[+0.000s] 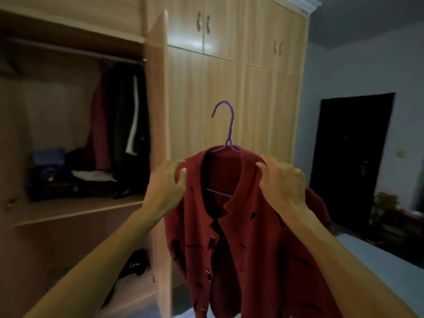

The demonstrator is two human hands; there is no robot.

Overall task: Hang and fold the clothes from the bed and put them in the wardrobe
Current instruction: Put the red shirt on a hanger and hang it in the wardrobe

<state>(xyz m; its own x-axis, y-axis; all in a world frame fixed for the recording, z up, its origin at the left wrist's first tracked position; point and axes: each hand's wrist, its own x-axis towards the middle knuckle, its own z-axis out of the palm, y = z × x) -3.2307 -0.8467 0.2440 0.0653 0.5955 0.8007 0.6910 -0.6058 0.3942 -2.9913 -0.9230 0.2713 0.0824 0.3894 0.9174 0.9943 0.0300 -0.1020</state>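
A dark red shirt (pixel 241 244) with small black marks hangs on a purple wire hanger (pixel 226 131), held up in front of me. My left hand (pixel 167 182) grips the shirt's left shoulder, thumb on the front. My right hand (pixel 282 180) grips the right shoulder. The hanger's hook points up, free of any rail. To the left, the wooden wardrobe (pixel 156 92) stands open, with a rail (pixel 75 51) across its top compartment. The blue bed (pixel 371 262) lies at the lower right.
Dark and maroon clothes (pixel 119 111) hang at the rail's right end. Folded clothes (pixel 73 177) lie piled on the shelf below. The open wardrobe door's edge (pixel 166 134) stands just left of the shirt. Closed wardrobe doors are behind it. A dark room door (pixel 351 157) is at the right.
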